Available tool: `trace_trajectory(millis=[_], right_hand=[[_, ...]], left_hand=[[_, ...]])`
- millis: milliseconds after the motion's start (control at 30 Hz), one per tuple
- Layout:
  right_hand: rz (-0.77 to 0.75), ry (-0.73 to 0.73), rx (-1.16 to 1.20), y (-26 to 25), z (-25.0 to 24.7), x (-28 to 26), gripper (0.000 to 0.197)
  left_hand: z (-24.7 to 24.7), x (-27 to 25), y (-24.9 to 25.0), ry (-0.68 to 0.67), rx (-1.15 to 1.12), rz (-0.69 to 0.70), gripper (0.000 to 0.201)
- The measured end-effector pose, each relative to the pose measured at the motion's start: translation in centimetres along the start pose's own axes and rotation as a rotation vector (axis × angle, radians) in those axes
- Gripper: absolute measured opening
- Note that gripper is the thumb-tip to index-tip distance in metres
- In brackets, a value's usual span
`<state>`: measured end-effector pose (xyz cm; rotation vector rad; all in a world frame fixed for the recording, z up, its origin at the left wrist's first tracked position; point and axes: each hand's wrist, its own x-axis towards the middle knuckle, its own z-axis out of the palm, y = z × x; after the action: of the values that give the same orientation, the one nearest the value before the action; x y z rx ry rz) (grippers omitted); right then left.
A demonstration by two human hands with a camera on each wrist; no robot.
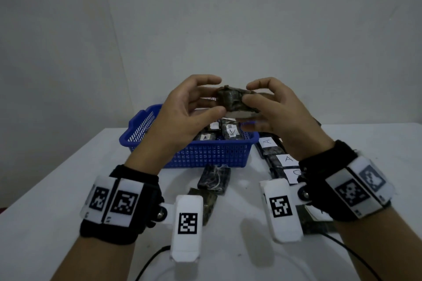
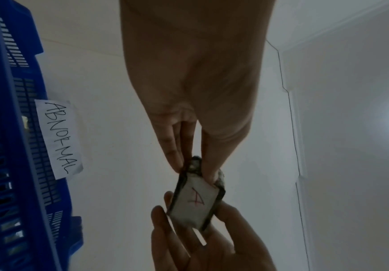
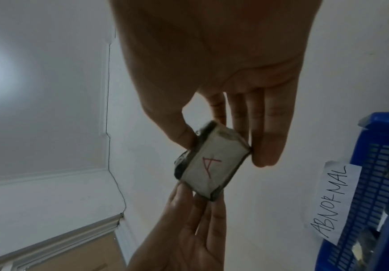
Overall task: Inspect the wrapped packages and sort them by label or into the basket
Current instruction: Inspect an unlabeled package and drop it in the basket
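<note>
Both hands hold one dark wrapped package (image 1: 233, 100) up in the air above the blue basket (image 1: 189, 153). My left hand (image 1: 217, 96) pinches its left end between thumb and fingers, and my right hand (image 1: 247, 92) pinches the right end. In the wrist views the package (image 2: 195, 203) (image 3: 211, 161) shows a white label with a red "A" on the side facing away from me. The left hand (image 2: 194, 169) grips one short end there. The right hand (image 3: 225, 148) clamps the long sides.
The basket (image 2: 14, 146) (image 3: 374, 183) carries a paper tag reading "ABNORMAL" (image 2: 58, 139) (image 3: 335, 201) and holds several labelled packages (image 1: 230, 131). A row of "A" packages (image 1: 287, 158) lies right of it. Two dark packages (image 1: 213, 179) lie in front on the white table (image 1: 68, 178).
</note>
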<state>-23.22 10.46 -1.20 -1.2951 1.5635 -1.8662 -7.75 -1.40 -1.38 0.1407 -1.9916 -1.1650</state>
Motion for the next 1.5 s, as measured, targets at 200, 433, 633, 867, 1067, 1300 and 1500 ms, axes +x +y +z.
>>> trace_trajectory(millis=[200, 433, 633, 867, 1067, 1300, 1500], right_hand=[[0.026, -0.08, -0.037, 0.3, 0.2, -0.1, 0.037], [-0.213, 0.079, -0.119, 1.0, 0.2, 0.2, 0.028], [-0.2, -0.153, -0.015, 0.4, -0.3, -0.1, 0.046], [-0.111, -0.049, 0.003, 0.6, 0.2, 0.1, 0.028], [-0.244, -0.091, -0.101, 0.4, -0.3, 0.0, 0.034], [0.034, -0.161, 0.075, -0.4, -0.6, -0.1, 0.022], [-0.159, -0.031, 0.072, 0.2, -0.1, 0.0, 0.009]], left_hand=[[0.3, 0.1, -0.3, 0.098, 0.106, 0.036, 0.045], [0.5, -0.1, 0.4, 0.071, -0.031, -0.027, 0.021], [0.0, 0.0, 0.2, -0.022, -0.14, -0.2, 0.026], [0.1, -0.1, 0.0, -0.107, -0.023, -0.1, 0.051], [0.1, -0.2, 0.4, -0.087, -0.042, -0.085, 0.043], [-0.3, -0.2, 0.1, -0.067, 0.012, 0.02, 0.048], [-0.1, -0.1, -0.1, -0.06, -0.015, 0.023, 0.036]])
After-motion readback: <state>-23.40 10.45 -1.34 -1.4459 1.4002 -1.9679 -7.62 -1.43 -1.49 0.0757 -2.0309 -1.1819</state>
